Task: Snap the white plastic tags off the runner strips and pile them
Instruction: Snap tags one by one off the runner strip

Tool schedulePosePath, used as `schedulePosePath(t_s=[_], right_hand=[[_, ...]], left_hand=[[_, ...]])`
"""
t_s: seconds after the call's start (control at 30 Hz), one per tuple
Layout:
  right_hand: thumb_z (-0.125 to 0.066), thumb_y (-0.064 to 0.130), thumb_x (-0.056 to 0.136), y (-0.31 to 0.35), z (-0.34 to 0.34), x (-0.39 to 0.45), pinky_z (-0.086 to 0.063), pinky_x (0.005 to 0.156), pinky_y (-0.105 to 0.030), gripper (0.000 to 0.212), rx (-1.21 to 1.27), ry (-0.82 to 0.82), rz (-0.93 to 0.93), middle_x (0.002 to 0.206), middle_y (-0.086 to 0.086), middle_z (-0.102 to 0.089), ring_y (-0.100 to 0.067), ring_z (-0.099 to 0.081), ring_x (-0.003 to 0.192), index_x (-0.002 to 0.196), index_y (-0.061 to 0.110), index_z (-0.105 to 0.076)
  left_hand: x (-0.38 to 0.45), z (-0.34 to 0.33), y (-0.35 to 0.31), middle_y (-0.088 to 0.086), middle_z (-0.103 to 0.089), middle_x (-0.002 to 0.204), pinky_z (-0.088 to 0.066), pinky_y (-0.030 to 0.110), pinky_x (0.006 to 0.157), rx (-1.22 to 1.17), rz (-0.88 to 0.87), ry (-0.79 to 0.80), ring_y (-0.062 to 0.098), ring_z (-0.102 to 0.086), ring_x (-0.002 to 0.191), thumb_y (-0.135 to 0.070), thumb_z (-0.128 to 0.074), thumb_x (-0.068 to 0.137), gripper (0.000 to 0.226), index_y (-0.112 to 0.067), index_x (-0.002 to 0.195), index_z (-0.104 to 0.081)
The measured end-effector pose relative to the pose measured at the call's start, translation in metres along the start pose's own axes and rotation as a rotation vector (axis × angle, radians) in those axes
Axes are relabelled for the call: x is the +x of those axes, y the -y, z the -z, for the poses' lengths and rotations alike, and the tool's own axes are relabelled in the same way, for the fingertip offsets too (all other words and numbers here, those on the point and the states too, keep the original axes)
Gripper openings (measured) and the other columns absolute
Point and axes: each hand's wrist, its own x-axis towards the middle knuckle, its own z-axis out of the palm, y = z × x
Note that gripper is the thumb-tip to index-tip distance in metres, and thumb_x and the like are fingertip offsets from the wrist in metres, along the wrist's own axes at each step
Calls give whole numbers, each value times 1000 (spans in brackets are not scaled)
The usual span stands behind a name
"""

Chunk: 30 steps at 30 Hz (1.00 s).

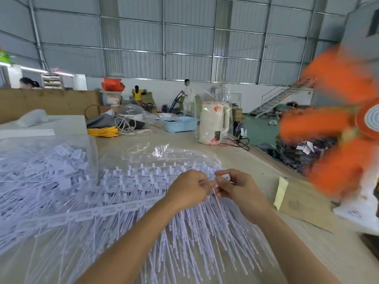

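the runner strips (127, 181) fan across the table (256, 160); the loose pile (41, 167) lies at nine o'clock. left hand (187, 186) and right hand (239, 185) both pinch one white tag (215, 190) between them. best to brace the strip close and twist sharply, then toss toward nine.
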Motion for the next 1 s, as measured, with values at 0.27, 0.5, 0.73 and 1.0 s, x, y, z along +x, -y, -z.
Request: schedulePosePath(t_s=[0.27, 0.5, 0.73, 1.0], right_hand=[[-59, 20, 91, 6, 3, -2, -39, 43, -18, 24, -85, 56, 5, 49, 2, -56, -8, -49, 42, 74, 2, -60], [-55, 9, 94, 10, 1, -2, -36, 39, -20, 12, 62, 112, -129, 54, -4, -55, -13, -48, 43, 87, 1, -61], [-50, 15, 97, 5, -2, -2, -35, 38, -21, 28, -149, 124, 13, 46, -4, -52, -14, -43, 36, 79, -6, -56], [-50, 15, 97, 1, -21, -1, -32, 37, -18, 35, -161, 22, 180, 43, -8, -43, -16, -37, 36, 64, 4, -48]], left_hand=[[0, -4, 3, 3, -49, 57, -39, 29, 58, 42, -30, -59, 18, -46, 53, -36, -48, 96, 47, -16, 54, -46], [0, -6, 1, 13, -66, 81, -45, 33, 64, 79, -15, -51, 23, -59, 67, -33, -44, 98, 41, -15, 61, -51], [-7, -1, -3, -6, -51, 51, -33, 27, 56, 53, 22, -39, 13, -52, 52, -35, -45, 98, 49, -17, 53, -40], [-8, 20, -13, 3, -53, 51, -49, 37, 70, -79, 138, -24, 31, -69, 84, -22, -55, 92, 46, -10, 50, -45]])
